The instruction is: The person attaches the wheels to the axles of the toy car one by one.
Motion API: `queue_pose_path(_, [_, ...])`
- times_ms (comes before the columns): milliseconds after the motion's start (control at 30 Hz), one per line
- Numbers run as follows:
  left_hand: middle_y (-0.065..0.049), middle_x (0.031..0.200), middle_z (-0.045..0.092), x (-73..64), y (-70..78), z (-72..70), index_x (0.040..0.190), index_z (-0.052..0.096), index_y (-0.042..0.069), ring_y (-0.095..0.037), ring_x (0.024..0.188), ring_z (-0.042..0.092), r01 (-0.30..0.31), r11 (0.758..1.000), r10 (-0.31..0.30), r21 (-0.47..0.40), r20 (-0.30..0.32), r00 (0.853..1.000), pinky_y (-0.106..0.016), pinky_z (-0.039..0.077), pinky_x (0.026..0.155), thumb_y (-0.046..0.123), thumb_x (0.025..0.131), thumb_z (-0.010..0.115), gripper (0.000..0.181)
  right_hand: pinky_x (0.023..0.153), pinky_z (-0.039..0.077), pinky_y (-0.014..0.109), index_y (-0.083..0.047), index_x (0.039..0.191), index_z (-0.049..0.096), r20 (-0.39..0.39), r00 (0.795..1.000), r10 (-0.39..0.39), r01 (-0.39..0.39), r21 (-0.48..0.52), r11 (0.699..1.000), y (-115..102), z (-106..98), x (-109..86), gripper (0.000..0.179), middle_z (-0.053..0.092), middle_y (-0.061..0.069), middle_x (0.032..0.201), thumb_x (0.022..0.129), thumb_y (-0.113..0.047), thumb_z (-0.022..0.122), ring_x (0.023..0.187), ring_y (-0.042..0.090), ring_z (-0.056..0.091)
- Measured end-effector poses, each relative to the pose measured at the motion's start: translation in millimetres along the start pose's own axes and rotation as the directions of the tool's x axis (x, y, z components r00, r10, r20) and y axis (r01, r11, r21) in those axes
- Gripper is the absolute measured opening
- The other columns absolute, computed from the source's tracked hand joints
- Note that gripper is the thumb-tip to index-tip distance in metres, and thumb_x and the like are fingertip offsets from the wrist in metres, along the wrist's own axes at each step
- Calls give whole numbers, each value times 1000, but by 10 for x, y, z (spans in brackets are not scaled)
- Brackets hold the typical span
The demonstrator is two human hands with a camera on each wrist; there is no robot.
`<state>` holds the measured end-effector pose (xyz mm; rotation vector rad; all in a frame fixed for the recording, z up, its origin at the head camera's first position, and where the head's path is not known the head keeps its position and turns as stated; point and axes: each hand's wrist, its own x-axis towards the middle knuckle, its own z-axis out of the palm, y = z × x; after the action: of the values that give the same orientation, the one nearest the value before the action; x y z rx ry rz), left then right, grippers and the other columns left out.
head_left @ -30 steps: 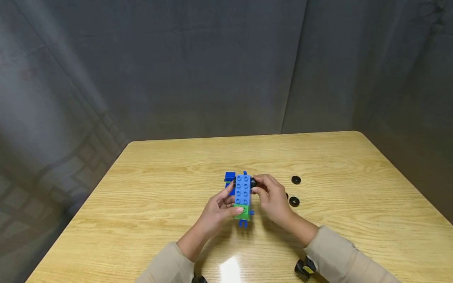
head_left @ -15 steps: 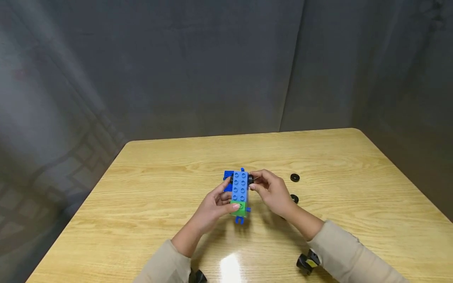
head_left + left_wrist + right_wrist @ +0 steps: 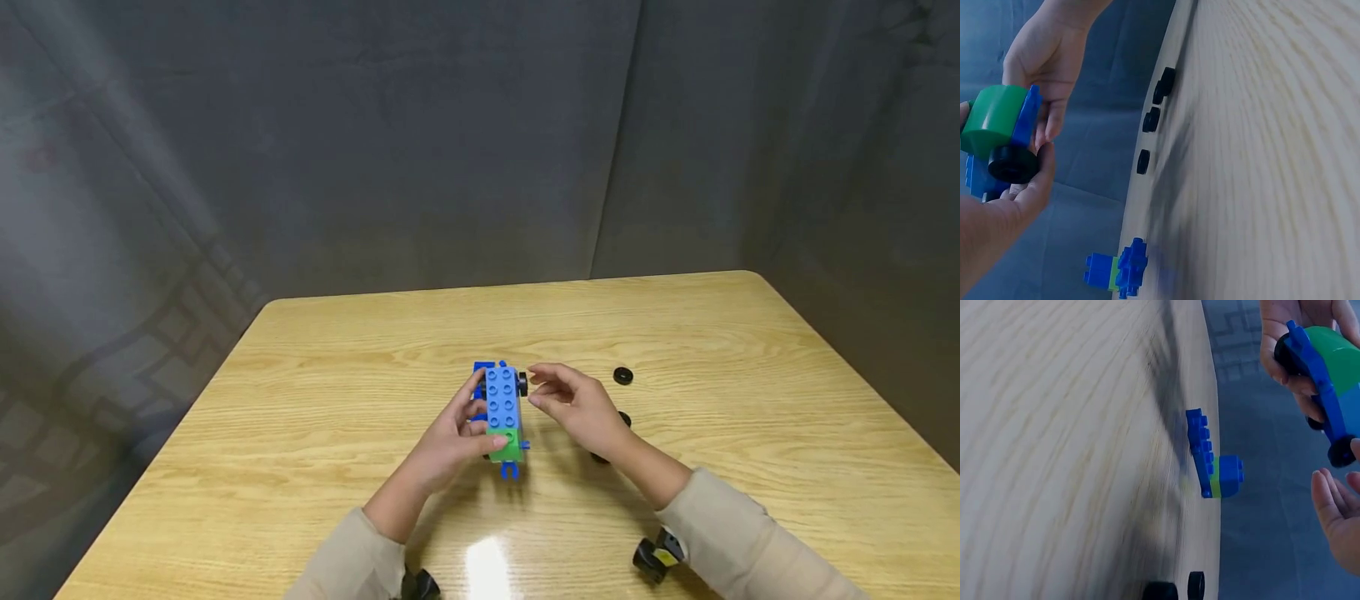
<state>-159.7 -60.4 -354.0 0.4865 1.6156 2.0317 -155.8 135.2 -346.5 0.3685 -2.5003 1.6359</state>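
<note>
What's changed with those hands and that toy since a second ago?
The right hand has let go of the black wheel on the brick toy, leaving a small gap. The toy has shifted slightly left. The left hand still grips it; the blue block piece stays put.

Past the left hand (image 3: pixel 446 446), its fingers (image 3: pixel 463 400) and the toy vehicle (image 3: pixel 502 400) hide much of a blue brick piece (image 3: pixel 483 364), beside the right hand (image 3: pixel 581 414) its wrist (image 3: pixel 626 457) partly covers two black wheels (image 3: pixel 626 418), while the right wrist view's edge crops that hand.
</note>
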Motion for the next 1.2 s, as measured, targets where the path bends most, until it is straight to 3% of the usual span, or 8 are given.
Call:
queue_pose_path(167, [-14, 110, 43, -9, 8, -9, 140, 6, 17, -16, 87, 56, 1, 1000, -1, -4, -68, 998, -29, 46, 75, -6, 74, 61, 89, 73, 46, 25, 2, 106, 55, 20, 1000, 15, -14, -26, 1000, 29, -77, -51, 28, 58, 11, 96, 80, -6, 60, 84, 19, 56])
queue_pose_path(367, [-15, 111, 43, -27, 27, -31, 139, 7, 19, -17, 85, 56, -1, 1000, -1, -20, -105, 994, -30, 45, 78, -7, 72, 62, 91, 72, 46, 26, 2, 101, 57, 46, 999, 28, -27, -26, 999, 67, -169, -93, 22, 58, 10, 96, 81, -6, 59, 84, 19, 56])
queue_pose_path(700, [-11, 107, 45, -36, 41, -26, 139, 11, 20, -16, 84, 55, -22, 1000, 22, 2, -107, 994, -29, 44, 78, -4, 72, 64, 89, 72, 45, 28, 3, 102, 56, 98, 991, 90, -81, -95, 992, 170, -374, -241, 25, 58, 11, 94, 82, -12, 58, 85, 19, 54])
queue_pose_path(1000, [-11, 107, 44, -37, 37, -48, 139, 13, 19, -16, 87, 54, -27, 999, 29, 24, -116, 993, -29, 43, 80, 0, 71, 66, 88, 68, 45, 27, 7, 104, 53, 142, 973, 182, -162, -138, 977, 252, -531, -355, 27, 55, 14, 96, 81, -6, 57, 83, 19, 52])
queue_pose_path(1200, [-13, 107, 45, -34, 49, -54, 139, 13, 17, -16, 88, 54, -32, 999, 36, 38, -117, 992, -28, 42, 80, 2, 72, 66, 87, 70, 44, 30, 6, 103, 54, 182, 965, 190, -153, -203, 967, 321, -576, -396, 28, 55, 12, 93, 77, -4, 60, 82, 19, 52])
